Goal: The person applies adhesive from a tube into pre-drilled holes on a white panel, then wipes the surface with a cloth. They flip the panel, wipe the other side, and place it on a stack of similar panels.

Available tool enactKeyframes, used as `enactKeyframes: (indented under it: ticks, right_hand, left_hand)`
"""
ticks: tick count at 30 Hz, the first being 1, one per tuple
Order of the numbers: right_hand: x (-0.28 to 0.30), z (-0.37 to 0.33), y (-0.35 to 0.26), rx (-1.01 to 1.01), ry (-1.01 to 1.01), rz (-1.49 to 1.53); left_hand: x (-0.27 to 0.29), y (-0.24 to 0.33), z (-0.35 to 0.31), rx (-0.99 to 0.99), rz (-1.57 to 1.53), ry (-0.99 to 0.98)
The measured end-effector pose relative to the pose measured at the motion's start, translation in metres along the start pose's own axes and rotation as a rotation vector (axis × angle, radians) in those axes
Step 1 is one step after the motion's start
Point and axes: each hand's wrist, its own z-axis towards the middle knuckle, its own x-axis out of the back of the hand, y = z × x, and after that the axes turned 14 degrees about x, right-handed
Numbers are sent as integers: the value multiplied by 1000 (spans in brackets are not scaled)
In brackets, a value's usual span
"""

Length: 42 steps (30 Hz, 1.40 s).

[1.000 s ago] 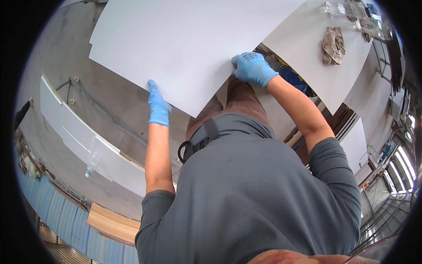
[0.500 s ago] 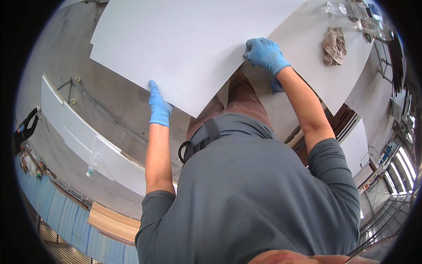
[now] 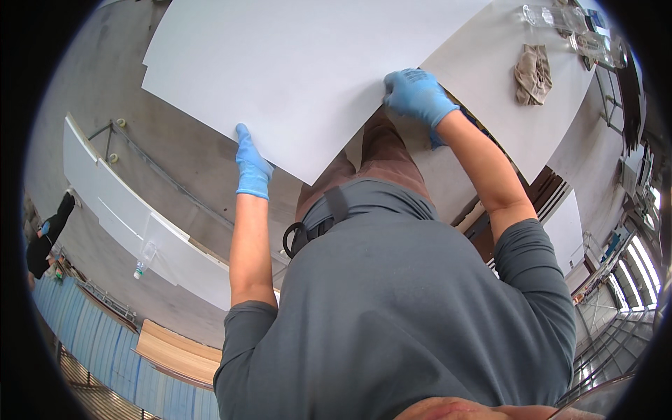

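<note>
A large white panel (image 3: pixel 280 77) lies in front of me, one corner pointing toward my waist. My left hand (image 3: pixel 253 164), in a blue glove, grips its near left edge. The thumb lies on top, and the other fingers are hidden underneath. At the panel's right edge is my gloved right hand (image 3: pixel 418 96), closed with its fingers curled in against that edge. Whatever it may hold is hidden by the glove. Below the right wrist, part of a dark blue thing (image 3: pixel 437 136) shows, too covered to name.
On the right, another white panel (image 3: pixel 500 77) carries a crumpled beige cloth (image 3: pixel 533 75) and clear plastic bottles (image 3: pixel 556 17). Long white panels (image 3: pixel 126 203) with a small bottle (image 3: pixel 145 260) lie at left. A person in dark clothes (image 3: pixel 47 241) is at far left, beyond wood-patterned boards (image 3: pixel 178 350).
My right hand has slid a little toward me along the panel's right edge. My left hand keeps its grip. The person at far left has come nearer.
</note>
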Motion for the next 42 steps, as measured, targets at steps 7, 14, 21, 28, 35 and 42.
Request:
enactKeyframes:
  ticks: [7, 14, 21, 28, 35, 42]
  right_hand:
    - [-11, -4, -18, 144, -25, -4]
    - [-5, -1, -9, -46, -25, 117]
    - [-25, -3, -36, 175, -42, 45]
    - [-21, 2, -30, 153, 10, 6]
    - [6, 4, 24, -154, 174, 117]
    - [33, 6, 72, -97, 182, -98]
  left_hand:
    - [0, 1, 2, 12, -15, 20]
    - [-2, 0, -2, -10, 7, 28]
    - [-1, 0, 1, -2, 6, 16]
    - [-2, 0, 0, -5, -2, 8]
    - [2, 0, 4, 11, 6, -22]
    - [-1, 0, 3, 9, 11, 72]
